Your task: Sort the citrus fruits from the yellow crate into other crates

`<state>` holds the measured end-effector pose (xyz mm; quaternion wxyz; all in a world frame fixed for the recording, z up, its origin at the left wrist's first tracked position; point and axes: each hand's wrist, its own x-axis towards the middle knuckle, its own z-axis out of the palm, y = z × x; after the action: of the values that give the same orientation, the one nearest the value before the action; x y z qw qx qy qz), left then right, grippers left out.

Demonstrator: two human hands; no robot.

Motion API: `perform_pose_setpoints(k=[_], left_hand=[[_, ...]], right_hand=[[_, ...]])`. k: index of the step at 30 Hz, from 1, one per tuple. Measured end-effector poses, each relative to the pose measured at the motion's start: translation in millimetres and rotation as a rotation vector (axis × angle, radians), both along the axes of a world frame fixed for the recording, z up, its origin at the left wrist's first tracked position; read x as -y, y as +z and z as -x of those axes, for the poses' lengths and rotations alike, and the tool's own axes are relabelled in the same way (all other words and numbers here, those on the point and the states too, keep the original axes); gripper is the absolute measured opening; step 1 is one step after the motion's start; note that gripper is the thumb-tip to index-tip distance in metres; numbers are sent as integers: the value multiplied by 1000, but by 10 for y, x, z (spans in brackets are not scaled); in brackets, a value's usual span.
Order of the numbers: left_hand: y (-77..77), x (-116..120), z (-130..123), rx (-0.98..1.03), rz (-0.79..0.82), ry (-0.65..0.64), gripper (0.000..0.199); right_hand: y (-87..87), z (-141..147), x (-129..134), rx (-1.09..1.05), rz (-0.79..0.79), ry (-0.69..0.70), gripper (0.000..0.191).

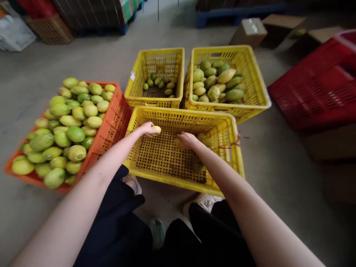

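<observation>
My left hand (147,129) reaches over the near yellow crate (222,122) and grips a small yellow fruit (156,129) above the crate's far left corner. Inside the same crate, my right hand (188,139) closes around another yellowish fruit (178,142) near the far wall. A few more fruits lie in that crate by its right side (205,139). To the left stands an orange crate (111,124) heaped with green and yellow mangoes (66,129).
Two more yellow crates stand behind: the left one (139,78) holds several small green fruits, the right one (256,89) larger mangoes. A red crate (317,89) lies tipped at right, with cardboard boxes (249,31) behind it. My knees and feet are at the bottom.
</observation>
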<state>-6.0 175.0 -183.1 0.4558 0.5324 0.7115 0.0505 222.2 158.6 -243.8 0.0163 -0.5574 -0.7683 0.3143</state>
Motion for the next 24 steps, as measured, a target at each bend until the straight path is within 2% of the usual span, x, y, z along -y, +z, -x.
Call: perform_pose_setpoints(k=[3, 6, 8, 10, 13, 16, 20, 24], left_hand=[[493, 149, 75, 350, -27, 163, 31], [982, 398, 146, 670, -120, 287, 28], [1266, 612, 172, 807, -206, 297, 28], [1503, 828, 164, 950, -266, 282, 28], [1775, 1094, 93, 1201, -316, 267, 26], [1957, 1301, -5, 1337, -362, 246, 27], [2064, 1580, -75, 1457, -435, 212, 31], [2088, 1817, -69, 1447, -528, 135, 38]], right_hand=[[704, 116, 10, -94, -114, -14, 43], [1420, 181, 135, -215, -274, -119, 52], [1799, 208, 301, -330, -369, -228, 54], [2069, 241, 514, -562, -381, -372, 58], [2314, 321, 858, -1043, -231, -535, 64], [2482, 423, 1165, -1311, -173, -505, 64], [2652, 512, 1478, -1419, -258, -404, 56], [2697, 504, 1675, -1417, -356, -340, 56]])
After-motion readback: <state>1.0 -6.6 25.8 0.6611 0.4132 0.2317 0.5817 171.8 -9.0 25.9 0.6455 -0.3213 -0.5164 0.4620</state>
